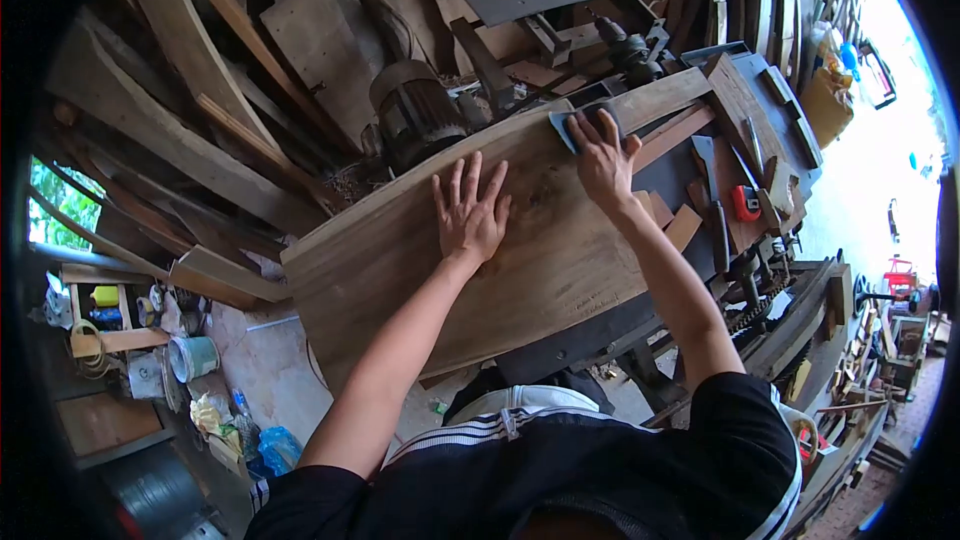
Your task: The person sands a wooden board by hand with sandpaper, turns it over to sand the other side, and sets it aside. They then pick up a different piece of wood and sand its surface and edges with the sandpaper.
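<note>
A wide brown wooden board (400,280) lies in front of me, with handwriting near its front edge. My left hand (472,210) rests flat on it, fingers spread, holding nothing. Near the board's far right corner, my right hand (603,158) is closed over a dark block (600,115) with a blue-grey sheet (566,130) showing at its left side. The block is against the board's surface; the fingers partly hide it.
A motor (415,115) stands just behind the board. To the right are a red tape measure (746,203), a metal tool (712,190) and wood pieces. Planks (190,150) lean at the back left; a bucket (193,358) sits on the left.
</note>
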The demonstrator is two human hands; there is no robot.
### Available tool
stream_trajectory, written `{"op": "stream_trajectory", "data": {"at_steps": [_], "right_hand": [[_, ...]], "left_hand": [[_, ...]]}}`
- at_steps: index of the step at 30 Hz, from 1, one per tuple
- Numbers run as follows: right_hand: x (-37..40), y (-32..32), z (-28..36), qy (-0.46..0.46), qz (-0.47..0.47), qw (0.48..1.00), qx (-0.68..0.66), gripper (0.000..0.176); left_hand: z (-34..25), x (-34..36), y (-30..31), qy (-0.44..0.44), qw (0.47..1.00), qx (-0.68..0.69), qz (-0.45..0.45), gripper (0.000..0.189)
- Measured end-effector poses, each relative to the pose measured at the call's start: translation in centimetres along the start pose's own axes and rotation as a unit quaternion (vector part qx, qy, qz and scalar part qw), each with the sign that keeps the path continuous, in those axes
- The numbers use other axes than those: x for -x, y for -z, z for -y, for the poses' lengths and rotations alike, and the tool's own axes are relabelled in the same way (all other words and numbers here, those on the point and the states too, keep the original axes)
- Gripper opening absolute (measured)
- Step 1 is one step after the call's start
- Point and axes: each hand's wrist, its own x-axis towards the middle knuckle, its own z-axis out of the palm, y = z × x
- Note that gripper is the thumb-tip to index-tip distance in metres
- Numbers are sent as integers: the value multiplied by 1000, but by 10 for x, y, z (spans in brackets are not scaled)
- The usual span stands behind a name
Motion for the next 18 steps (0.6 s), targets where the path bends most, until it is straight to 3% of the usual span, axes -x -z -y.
{"op": "stream_trajectory", "data": {"at_steps": [6, 7, 8, 10, 12, 13, 15, 16, 18], "right_hand": [[-67, -11, 35, -60, -27, 998, -20, 36], [-75, -1, 49, -44, 174, 984, 0, 35], [-80, 5, 64, -27, 369, 929, 19, 33], [-55, -6, 104, 54, 70, 993, -76, 26], [-54, -24, 141, 128, 53, 988, -70, 24], [-56, -12, 156, 151, 89, 982, -76, 26], [-54, -4, 151, 164, 123, 976, -76, 28], [-54, -13, 142, 208, 81, 971, -86, 29], [-66, -19, 117, 252, 33, 963, -95, 31]], "left_hand": [[-3, -1, 6, -16, 1000, 3, -26, 47], [-2, -3, 3, -18, 999, 6, -27, 47], [2, -4, -2, -67, 997, 35, -33, 45], [5, 2, -8, -119, 990, 62, -35, 44], [5, 4, -9, -132, 990, 52, -18, 36], [5, 5, -6, -142, 988, 53, -15, 36], [2, 5, -2, -74, 990, 73, 97, 34], [0, 4, -5, -82, 989, 75, 96, 34], [5, 0, -14, -150, 983, 89, -59, 32]]}}
